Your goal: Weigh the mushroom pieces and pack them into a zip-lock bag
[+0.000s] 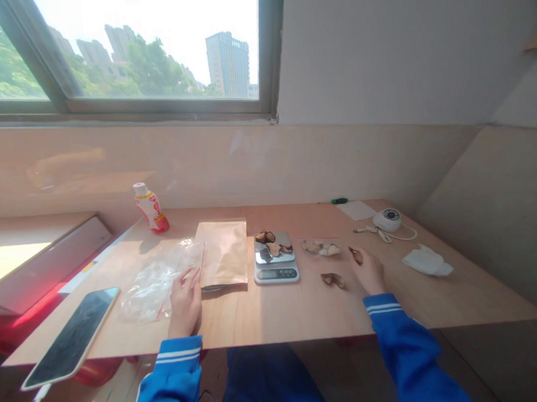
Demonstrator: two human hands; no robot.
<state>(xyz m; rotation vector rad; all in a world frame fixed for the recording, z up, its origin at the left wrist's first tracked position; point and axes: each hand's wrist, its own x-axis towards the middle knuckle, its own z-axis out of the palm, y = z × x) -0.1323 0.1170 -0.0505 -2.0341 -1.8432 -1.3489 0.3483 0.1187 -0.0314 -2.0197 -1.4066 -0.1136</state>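
My right hand pinches a dried brown slice just above the table, right of the scale. Its exact kind is too small to tell. Another curled brown slice lies on the wood beside that hand. On the steel plate of the white kitchen scale rest several similar dark and tan pieces; the display is unreadable. A small clear bag of pale pieces is to the scale's right. My left hand is open, fingers stretched over the edge of clear zip bags, next to a brown paper pouch.
A phone with a cable overhangs the table's front left edge. A drink bottle stands at the back left. Toward the right are a white round device with a cord, a crumpled tissue, paper and a green object.
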